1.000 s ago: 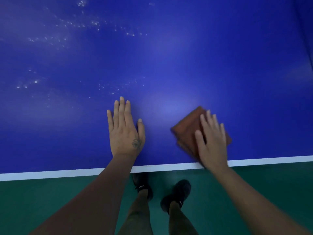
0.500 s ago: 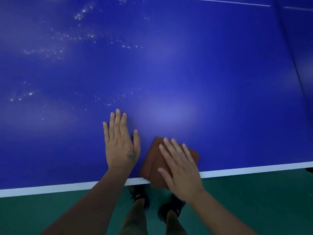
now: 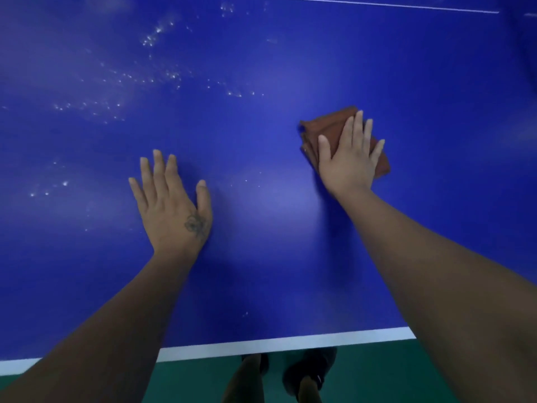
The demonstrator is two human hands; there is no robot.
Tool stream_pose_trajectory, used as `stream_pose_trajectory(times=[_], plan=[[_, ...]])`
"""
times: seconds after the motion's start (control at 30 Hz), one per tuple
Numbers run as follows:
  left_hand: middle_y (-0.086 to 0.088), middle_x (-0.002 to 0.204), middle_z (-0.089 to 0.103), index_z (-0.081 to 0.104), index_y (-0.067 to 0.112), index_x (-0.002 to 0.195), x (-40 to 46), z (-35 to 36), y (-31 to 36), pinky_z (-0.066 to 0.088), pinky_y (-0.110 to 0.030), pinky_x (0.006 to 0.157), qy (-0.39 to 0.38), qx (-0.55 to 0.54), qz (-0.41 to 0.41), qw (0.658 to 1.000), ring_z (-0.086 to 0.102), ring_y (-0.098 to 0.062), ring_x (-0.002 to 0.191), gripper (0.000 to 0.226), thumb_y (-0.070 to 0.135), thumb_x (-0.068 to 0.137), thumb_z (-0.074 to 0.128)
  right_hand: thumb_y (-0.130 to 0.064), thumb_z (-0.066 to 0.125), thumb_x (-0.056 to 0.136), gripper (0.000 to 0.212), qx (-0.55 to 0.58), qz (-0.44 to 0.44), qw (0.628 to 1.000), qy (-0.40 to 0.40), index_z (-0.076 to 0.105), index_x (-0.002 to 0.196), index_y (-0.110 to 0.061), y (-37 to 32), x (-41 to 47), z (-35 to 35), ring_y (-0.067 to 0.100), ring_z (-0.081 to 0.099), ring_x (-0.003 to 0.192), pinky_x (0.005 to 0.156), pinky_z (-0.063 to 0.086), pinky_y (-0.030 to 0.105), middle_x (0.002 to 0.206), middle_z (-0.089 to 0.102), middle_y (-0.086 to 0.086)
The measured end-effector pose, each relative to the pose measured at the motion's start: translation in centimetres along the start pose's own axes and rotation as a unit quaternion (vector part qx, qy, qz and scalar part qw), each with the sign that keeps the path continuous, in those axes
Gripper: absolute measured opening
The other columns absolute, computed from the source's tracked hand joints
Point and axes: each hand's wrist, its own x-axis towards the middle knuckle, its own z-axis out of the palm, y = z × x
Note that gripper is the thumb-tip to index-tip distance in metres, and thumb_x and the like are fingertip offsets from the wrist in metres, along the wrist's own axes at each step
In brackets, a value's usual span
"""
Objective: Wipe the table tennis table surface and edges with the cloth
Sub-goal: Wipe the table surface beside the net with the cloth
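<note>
I see the right hand, fingers flat, pressing the folded cloth on the table at 1 o'clock; left hand flat w/ fingers spread, prob. bracing the lean.

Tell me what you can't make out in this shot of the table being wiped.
Head view:
- Cloth: mostly covered by the right hand; folds and underside hidden.
- Table: far end and sides cut off by the frame.
- White specks: too small to identify.
- Shoes: dark, partly hidden by the table edge.
</note>
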Motion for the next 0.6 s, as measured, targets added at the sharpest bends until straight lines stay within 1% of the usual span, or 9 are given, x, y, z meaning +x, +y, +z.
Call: stream_pose_trajectory(times=[0.07, 0.17, 0.27, 0.37, 0.5, 0.57, 0.6], plan=[[-0.014, 0.179, 0.015, 0.026, 0.003, 0.168, 0.4, -0.2, -1.6, -0.001, -0.056, 0.134, -0.023, 0.025, -0.008, 0.999, 0.003, -0.031, 0.167, 0.071, 0.042, 0.112, 0.046, -0.061, 0.019, 0.106, 0.083, -0.016, -0.019, 1.000, -0.002, 0.008, 0.166, -0.006, -2.4, 0.6, 0.5, 0.024, -0.006, 0.162, 0.129, -0.002, 0.059, 0.176, -0.002, 0.005], [-0.011, 0.180, 0.012, 0.023, 0.006, 0.169, -0.2, 0.0, -3.1, 0.000, -0.056, 0.134, -0.047, 0.050, 0.018, 0.997, 0.001, -0.028, 0.168, 0.072, 0.047, 0.112, 0.034, -0.060, 0.019, 0.107, 0.081, -0.032, -0.082, 0.996, 0.001, 0.008, 0.167, -0.007, -6.0, 0.0, 1.0, 0.023, -0.004, 0.163, 0.130, 0.000, 0.055, 0.176, -0.001, 0.006], [-0.013, 0.178, 0.018, 0.029, 0.005, 0.168, -0.2, 0.4, -3.2, 0.003, -0.056, 0.135, -0.025, 0.044, 0.024, 0.998, 0.007, -0.030, 0.167, 0.072, 0.047, 0.109, 0.033, -0.060, 0.023, 0.106, 0.081, -0.049, -0.182, 0.982, -0.002, 0.012, 0.166, -0.007, -8.5, -3.0, 1.8, 0.022, 0.000, 0.163, 0.130, 0.003, 0.051, 0.176, 0.004, 0.006], [-0.014, 0.178, 0.021, 0.031, 0.005, 0.167, -0.1, 0.5, -3.3, 0.005, -0.059, 0.134, -0.011, 0.053, 0.025, 0.998, 0.010, -0.031, 0.167, 0.070, 0.045, 0.110, 0.033, -0.060, 0.025, 0.107, 0.079, -0.060, -0.271, 0.961, -0.008, 0.015, 0.167, -0.009, -9.3, -7.4, 2.7, 0.020, 0.002, 0.163, 0.131, 0.006, 0.049, 0.176, 0.005, 0.004], [-0.013, 0.178, 0.020, 0.031, 0.006, 0.167, -0.1, 0.5, -3.6, 0.006, -0.060, 0.134, -0.011, 0.049, 0.030, 0.998, 0.009, -0.030, 0.167, 0.069, 0.045, 0.110, 0.032, -0.064, 0.030, 0.105, 0.081, -0.031, -0.310, 0.950, -0.031, 0.019, 0.166, -0.012, -8.5, -8.5, 2.5, 0.018, 0.003, 0.163, 0.131, 0.006, 0.048, 0.176, 0.008, 0.000], [-0.013, 0.177, 0.024, 0.035, 0.005, 0.165, -0.1, 0.5, -3.7, 0.007, -0.060, 0.134, -0.003, 0.034, 0.031, 0.999, 0.012, -0.031, 0.167, 0.067, 0.042, 0.110, 0.036, -0.064, 0.030, 0.104, 0.081, -0.027, -0.296, 0.954, -0.026, 0.020, 0.166, -0.012, -7.6, -6.7, 2.1, 0.019, 0.005, 0.163, 0.131, 0.005, 0.048, 0.175, 0.011, 0.001], [-0.014, 0.176, 0.026, 0.037, 0.004, 0.164, -0.2, 0.4, -3.8, 0.007, -0.059, 0.134, 0.001, 0.026, 0.031, 0.999, 0.013, -0.031, 0.166, 0.066, 0.041, 0.110, 0.038, -0.063, 0.030, 0.104, 0.081, -0.028, -0.271, 0.962, -0.019, 0.019, 0.166, -0.012, -7.3, -5.4, 1.9, 0.021, 0.006, 0.163, 0.131, 0.005, 0.049, 0.175, 0.011, 0.001]])
